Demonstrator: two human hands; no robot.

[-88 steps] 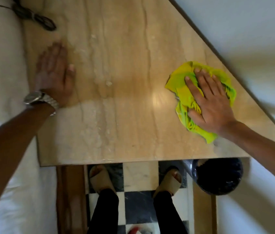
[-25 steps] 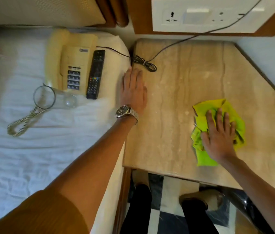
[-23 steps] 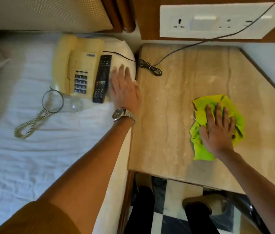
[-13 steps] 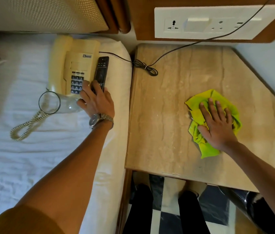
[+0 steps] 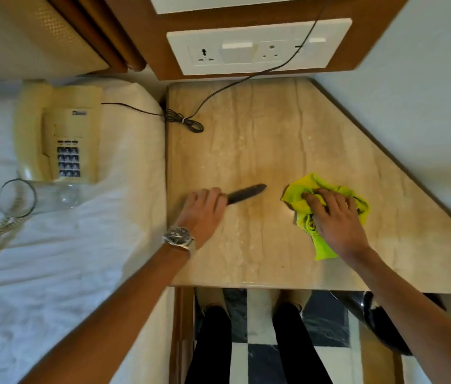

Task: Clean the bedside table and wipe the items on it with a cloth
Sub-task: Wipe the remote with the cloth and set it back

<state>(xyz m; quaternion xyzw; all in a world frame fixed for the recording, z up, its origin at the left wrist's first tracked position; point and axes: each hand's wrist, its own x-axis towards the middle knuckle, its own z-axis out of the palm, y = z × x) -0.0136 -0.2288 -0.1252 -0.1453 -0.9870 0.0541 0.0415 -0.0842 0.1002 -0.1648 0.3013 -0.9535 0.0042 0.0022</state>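
Black remote [image 5: 246, 193] in left grip [image 5: 202, 211]; right grip [image 5: 337, 220] clutches green cloth [image 5: 296, 195] beside it.

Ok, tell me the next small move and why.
Probably bring the cloth over to the remote and wipe it: the left hand holds the remote by one end over the table, and the right hand grips the cloth just beside it.

L hand [image 5: 203, 210] holds remote [image 5: 246, 193] over table [image 5: 260, 151]; R hand [image 5: 335, 217] grips cloth [image 5: 296, 194]
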